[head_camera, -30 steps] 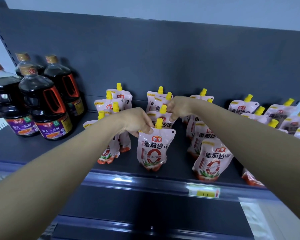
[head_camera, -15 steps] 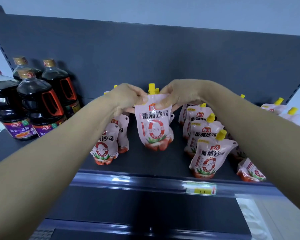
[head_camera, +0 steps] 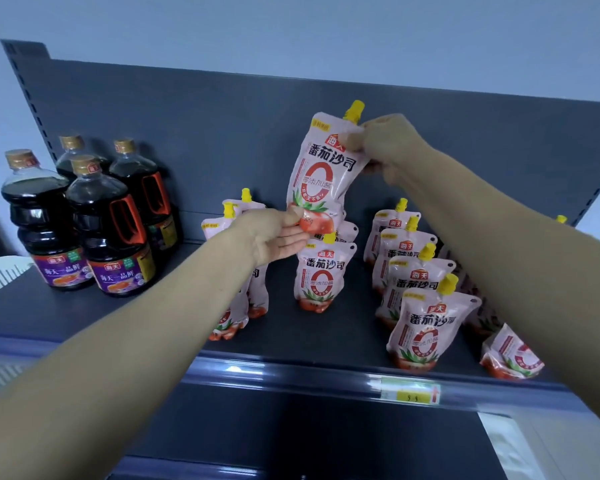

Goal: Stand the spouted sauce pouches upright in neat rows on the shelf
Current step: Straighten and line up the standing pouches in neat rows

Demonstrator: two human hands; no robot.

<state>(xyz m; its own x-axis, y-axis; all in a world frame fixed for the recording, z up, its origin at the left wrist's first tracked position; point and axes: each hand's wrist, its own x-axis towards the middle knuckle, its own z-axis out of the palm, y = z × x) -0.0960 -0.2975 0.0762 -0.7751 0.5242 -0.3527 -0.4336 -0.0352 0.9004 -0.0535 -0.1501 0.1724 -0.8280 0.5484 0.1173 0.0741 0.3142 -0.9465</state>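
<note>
Right hand (head_camera: 385, 147) pinches the raised pouch (head_camera: 323, 168) at its top just under the yellow spout (head_camera: 355, 110); left hand (head_camera: 274, 233) grips its bottom edge, fingers half curled. Pouch is airborne, tilted, above the middle row of standing pouches (head_camera: 321, 275) on the shelf (head_camera: 309, 337). Dark sauce bottles (head_camera: 108, 230) far left.

Head-worn wide-angle view, close, facing forward and slightly down at the shelf (head_camera: 291, 344).
</note>
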